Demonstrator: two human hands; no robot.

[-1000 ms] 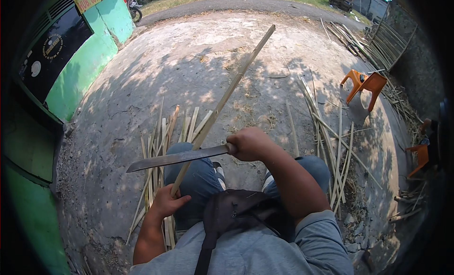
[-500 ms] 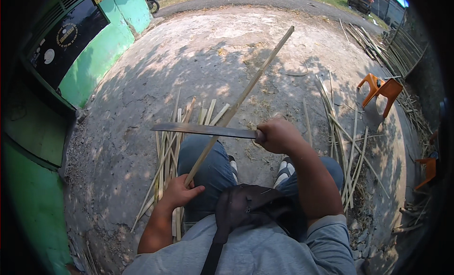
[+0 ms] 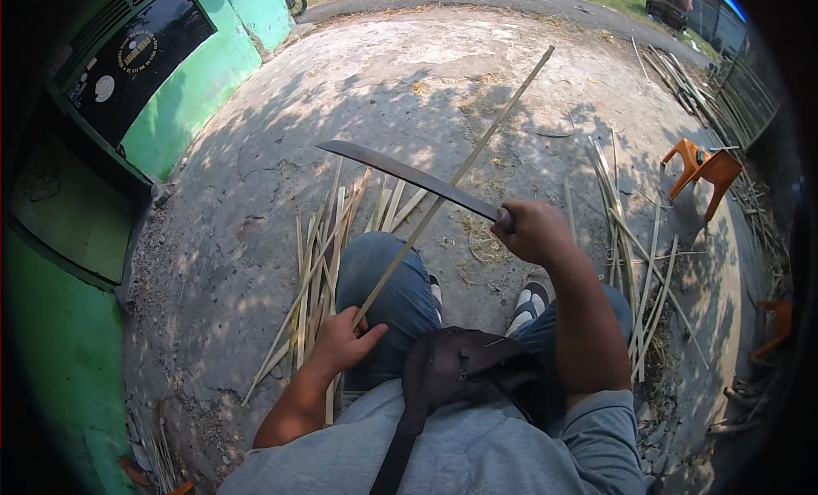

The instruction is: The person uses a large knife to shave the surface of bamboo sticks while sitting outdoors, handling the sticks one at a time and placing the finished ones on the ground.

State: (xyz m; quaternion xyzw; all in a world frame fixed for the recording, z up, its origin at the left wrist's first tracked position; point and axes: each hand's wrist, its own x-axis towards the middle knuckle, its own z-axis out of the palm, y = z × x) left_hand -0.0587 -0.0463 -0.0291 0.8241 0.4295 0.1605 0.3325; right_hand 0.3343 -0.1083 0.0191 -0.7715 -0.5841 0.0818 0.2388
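Observation:
My left hand is closed round the near end of a long, thin bamboo strip, beside my left knee. From there the strip slants up and away to the right. In my right hand is the handle of a machete, its long dark blade pointing left and away. The blade crosses the strip near mid-length; whether its edge touches the strip I cannot tell. Beyond and beside my left leg lies a pile of pale split strips on the ground.
More strips lie to the right of my right leg. An orange plastic stool stands at the right, near stacked poles along the wall. A green wall runs along the left. A black bag rests on my lap.
My right hand has moved slightly away and right, and the blade has tilted so its tip points farther up. The strip now shows its narrow side. The whole view has shifted a little.

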